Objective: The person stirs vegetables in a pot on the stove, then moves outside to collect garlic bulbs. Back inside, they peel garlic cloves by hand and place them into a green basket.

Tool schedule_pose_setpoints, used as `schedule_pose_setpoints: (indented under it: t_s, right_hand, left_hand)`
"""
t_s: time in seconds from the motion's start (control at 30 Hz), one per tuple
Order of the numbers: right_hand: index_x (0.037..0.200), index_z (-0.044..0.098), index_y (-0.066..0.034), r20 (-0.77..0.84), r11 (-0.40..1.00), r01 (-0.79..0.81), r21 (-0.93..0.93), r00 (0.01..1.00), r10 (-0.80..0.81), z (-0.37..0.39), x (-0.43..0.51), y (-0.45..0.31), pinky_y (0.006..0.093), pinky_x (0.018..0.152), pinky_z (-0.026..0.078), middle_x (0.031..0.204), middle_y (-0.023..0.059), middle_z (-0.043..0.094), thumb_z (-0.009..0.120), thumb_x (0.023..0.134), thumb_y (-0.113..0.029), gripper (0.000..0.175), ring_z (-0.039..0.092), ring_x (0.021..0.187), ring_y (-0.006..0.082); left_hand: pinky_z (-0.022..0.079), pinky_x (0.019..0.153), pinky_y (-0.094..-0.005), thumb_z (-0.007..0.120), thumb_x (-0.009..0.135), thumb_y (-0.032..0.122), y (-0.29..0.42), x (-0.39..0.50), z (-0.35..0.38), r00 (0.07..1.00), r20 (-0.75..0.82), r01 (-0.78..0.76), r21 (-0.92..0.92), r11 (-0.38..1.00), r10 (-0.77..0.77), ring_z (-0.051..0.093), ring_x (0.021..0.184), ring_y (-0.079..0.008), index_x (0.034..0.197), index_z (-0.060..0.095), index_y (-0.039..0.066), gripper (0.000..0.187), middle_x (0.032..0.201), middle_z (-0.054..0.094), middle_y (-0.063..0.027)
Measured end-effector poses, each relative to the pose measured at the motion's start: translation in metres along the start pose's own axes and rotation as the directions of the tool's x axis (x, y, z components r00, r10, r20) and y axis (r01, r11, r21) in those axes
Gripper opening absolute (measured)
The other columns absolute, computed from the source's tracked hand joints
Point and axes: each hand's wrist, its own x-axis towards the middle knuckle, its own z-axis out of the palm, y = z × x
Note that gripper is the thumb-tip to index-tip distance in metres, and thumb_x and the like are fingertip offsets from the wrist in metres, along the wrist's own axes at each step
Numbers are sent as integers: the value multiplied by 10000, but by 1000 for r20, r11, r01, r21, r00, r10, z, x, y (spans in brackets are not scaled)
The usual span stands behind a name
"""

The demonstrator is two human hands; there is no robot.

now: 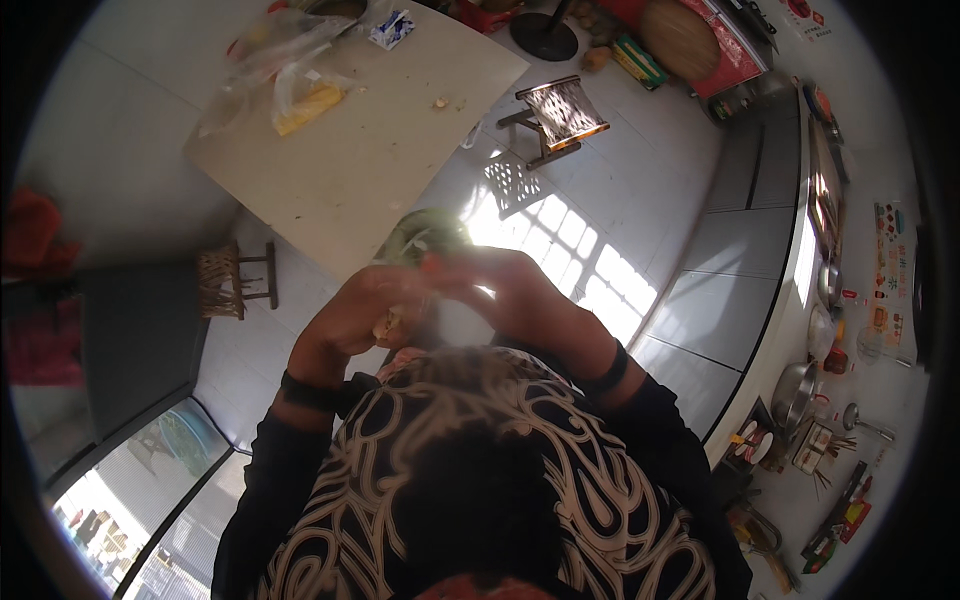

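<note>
Both of my hands are raised close together in front of my chest, past the near corner of a pale table (360, 172). My left hand (382, 300) is curled, with a small yellowish piece showing at its palm; what that piece is I cannot tell. Its fingertips meet those of my right hand (502, 281), which is bent inward and blurred. Just beyond the fingers is a blurred, pale green leafy bundle (427, 229), partly hidden by them. Whether the fingers hold it is not clear. Dark bands circle both wrists.
On the table lie clear plastic bags (289, 67), a yellow item in plastic (311, 105) and a blue-white packet (391, 28). A woven folding stool (562, 112) stands beyond the table, another (221, 281) at left. A long counter (787, 300) with kitchenware runs along the right.
</note>
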Motion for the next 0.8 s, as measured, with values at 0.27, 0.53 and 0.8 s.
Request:
schedule_pose_setpoints:
  t_s: [0.27,0.53,0.8]
  right_hand:
    - [1000,667,-56,250,991,-80,111,967,50,-92,26,86,353,736,514,932,78,675,645,888,-153,149,655,853,240]
    - [1052,682,-24,385,982,-187,37,909,158,-170,40,167,332,766,529,982,118,696,604,900,-122,196,675,870,255]
    - [1034,643,-55,627,968,-179,-175,738,250,-147,55,223,370,773,510,944,100,663,614,893,-216,216,643,866,263]
  left_hand:
    - [263,368,-204,517,992,397,5,34,17,934,-349,-184,-298,937,73,368,466,-89,758,519,36,430,667,428,-28]
    - [277,350,-172,428,1022,411,12,67,64,787,-608,-371,-323,870,110,341,485,-73,813,540,55,428,706,410,-19]
    - [259,390,-206,474,1015,385,-1,62,79,705,-695,-483,-327,812,140,371,509,-94,787,515,56,402,732,434,-28]
